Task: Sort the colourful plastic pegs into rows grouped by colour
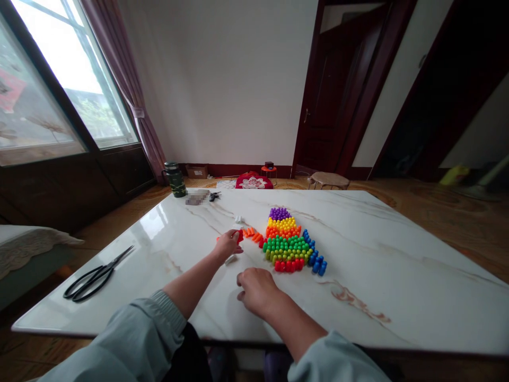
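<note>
My left hand (228,245) is closed on a small red plastic piece (240,236), held between thumb and fingers above the table. More red shows at the far side of that hand, partly hidden. My right hand (256,289) hovers low over the table nearer to me, fingers curled and a gap between thumb and forefinger; nothing shows in it. Ahead lies a grouped pattern of small rounded pieces: purple (279,214), yellow (281,224), orange (283,232), green (288,245), red (289,265) and blue (319,264). Loose orange pieces (252,233) trail left of it.
The marble-look table (397,254) carries black-handled scissors (95,276) at left. A camouflage flask (175,179), a blurred item (198,197) and keys (214,196) stand along the far edge. White pieces (239,219) lie beyond my left hand. A stool (329,179) is behind the table.
</note>
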The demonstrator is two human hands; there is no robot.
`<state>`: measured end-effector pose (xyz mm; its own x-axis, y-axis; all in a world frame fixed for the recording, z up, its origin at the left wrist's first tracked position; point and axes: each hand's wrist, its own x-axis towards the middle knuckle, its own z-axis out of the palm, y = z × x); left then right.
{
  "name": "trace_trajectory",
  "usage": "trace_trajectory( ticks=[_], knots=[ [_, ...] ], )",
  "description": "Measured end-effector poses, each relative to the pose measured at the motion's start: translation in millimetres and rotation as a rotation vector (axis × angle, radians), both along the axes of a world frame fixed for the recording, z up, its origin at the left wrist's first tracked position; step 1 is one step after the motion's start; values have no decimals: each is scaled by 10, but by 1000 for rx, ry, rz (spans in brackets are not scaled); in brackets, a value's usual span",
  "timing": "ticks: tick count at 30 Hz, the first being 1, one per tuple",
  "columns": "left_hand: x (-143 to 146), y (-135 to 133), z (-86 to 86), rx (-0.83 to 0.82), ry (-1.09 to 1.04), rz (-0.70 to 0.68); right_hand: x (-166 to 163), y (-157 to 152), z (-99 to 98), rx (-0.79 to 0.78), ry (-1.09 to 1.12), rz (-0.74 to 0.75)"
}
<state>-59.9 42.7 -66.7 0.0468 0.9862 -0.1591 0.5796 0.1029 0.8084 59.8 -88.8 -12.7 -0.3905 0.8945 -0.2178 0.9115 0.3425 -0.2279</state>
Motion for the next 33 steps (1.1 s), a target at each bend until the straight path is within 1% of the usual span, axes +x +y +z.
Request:
trace_trajectory(
  ticks=[4, 8, 12, 15, 19, 22, 24, 27, 33],
  knots=[
    [46, -82, 26, -43, 29, -114, -53, -150, 37, -66, -58, 101],
    [100, -180, 89, -46, 117, -298, -65, -233, 56, -93, -66, 129],
    [193, -235, 81, 3, 209, -431, 73, -183, 74, -93, -51, 80],
    [273, -252, 51, 78, 270, -492, 323, -69, 143, -3, 61, -37],
    [358, -273, 51, 184, 347, -550, 728, 113, 245, 212, 262, -308],
    [402, -295, 64, 236, 395, -583, 945, 215, 234, 323, 388, -449],
    [427, -311, 62, 258, 421, -594, 1020, 255, 190, 360, 462, -469],
    [462, -328, 47, 277, 447, -594, 1050, 283, 127, 402, 539, -452],
    [501, -325, 21, 275, 478, -545, 1022, 296, 91, 412, 562, -444]
  ],
)
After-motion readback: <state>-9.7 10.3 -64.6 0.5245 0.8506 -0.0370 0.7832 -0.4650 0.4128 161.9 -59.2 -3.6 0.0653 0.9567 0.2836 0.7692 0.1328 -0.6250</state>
